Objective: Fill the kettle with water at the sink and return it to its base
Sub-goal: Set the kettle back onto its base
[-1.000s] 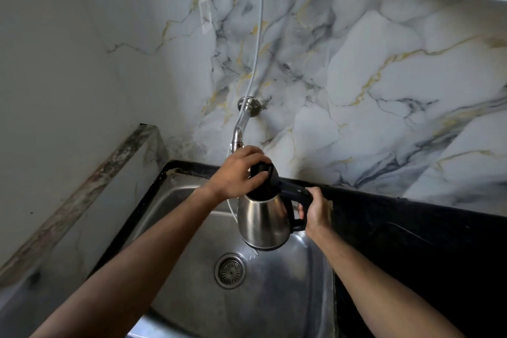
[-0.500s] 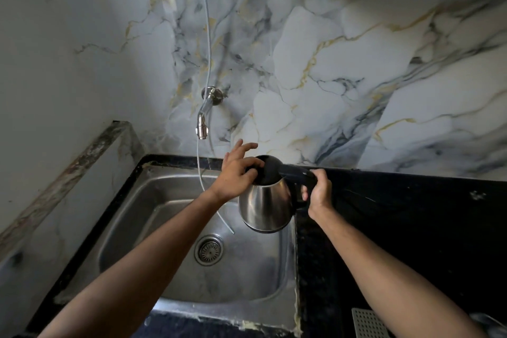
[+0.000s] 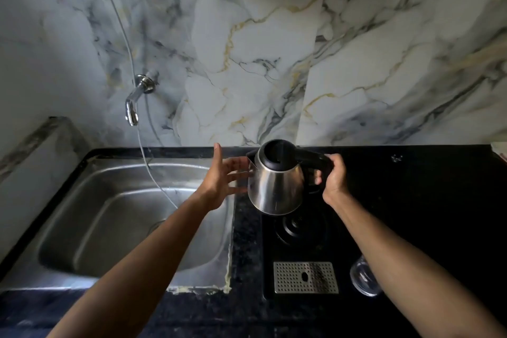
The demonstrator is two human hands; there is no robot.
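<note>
Partly hidden beneath the stainless steel kettle (image 3: 275, 186), the round black base (image 3: 300, 226) shows only its near half, and a clear glass (image 3: 363, 278) is half covered by the right forearm. Half a second ago the kettle hung over the sink's (image 3: 82, 200) right edge with the left hand on its lid; now it is held above the base, lid shut. The left hand (image 3: 223, 182) is off it, fingers spread beside the spout. The right hand (image 3: 333, 178) curls tightly around the black handle.

The kettle (image 3: 277, 184) has moved from sink to above its base (image 3: 299, 225), left hand (image 3: 222, 181) apparently released.
</note>
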